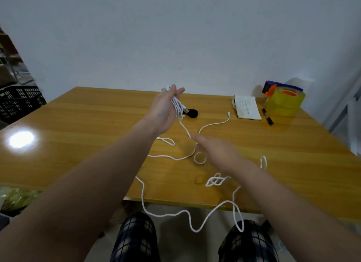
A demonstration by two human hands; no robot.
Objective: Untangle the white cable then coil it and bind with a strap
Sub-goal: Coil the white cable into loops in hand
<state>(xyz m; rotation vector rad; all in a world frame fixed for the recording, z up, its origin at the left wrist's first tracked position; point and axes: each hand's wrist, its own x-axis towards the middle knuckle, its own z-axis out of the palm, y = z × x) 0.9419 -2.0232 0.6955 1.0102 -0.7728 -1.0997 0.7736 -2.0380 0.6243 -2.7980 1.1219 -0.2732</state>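
Note:
My left hand (166, 107) is raised over the far middle of the wooden table (78, 125) and holds a small bundle of several loops of the white cable (176, 105), a USB plug sticking out at its lower end. From the bundle one strand runs down to my right hand (214, 154), which pinches it at the fingertips. The loose cable (162, 215) winds over the table, hangs off the front edge and loops above my knees. Its small end connector (228, 113) lies near the notebook. A black strap (192, 113) lies on the table just behind the bundle.
At the far right stand a yellow tape roll in a blue and orange dispenser (283, 99), an open notebook (247, 107) and a black pen (267, 116). A black crate (21, 101) sits left of the table. A white wall rises behind.

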